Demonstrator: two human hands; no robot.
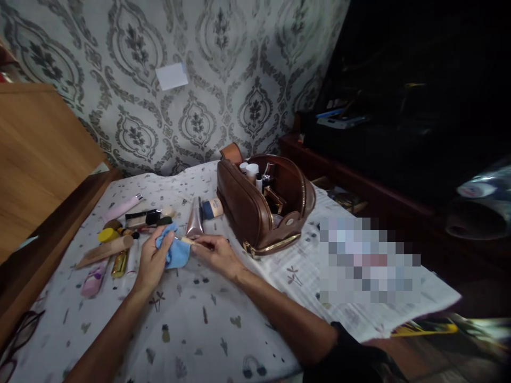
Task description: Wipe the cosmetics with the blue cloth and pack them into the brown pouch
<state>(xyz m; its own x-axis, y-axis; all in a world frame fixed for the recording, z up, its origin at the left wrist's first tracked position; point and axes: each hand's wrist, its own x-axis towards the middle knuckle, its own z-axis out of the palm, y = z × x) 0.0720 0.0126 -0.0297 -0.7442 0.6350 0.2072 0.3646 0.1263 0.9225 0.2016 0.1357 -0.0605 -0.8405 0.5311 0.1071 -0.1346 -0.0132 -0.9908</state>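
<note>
My left hand [152,255] is closed around a crumpled blue cloth [175,254], which wraps one end of a slim makeup brush. Pinched in my right hand [219,255] is the pale handle of that makeup brush [187,241]; its tip is hidden in the cloth. Just beyond my hands lie a brownish-pink squeeze tube [195,219] and a small jar with a dark blue part [212,208]. Right of them stands a brown zip makeup bag [255,205], unzipped, with white-capped bottles [252,171] and other cosmetics inside.
Left of my hands lie several cosmetics: a pink tube [123,206], a yellow round item [108,234], a beige tube [106,251], a gold bottle [120,264] and a purple item [93,280]. A patterned cloth [199,330] covers the table. Eyeglasses [24,331] rest at lower left. One patch at right is pixelated.
</note>
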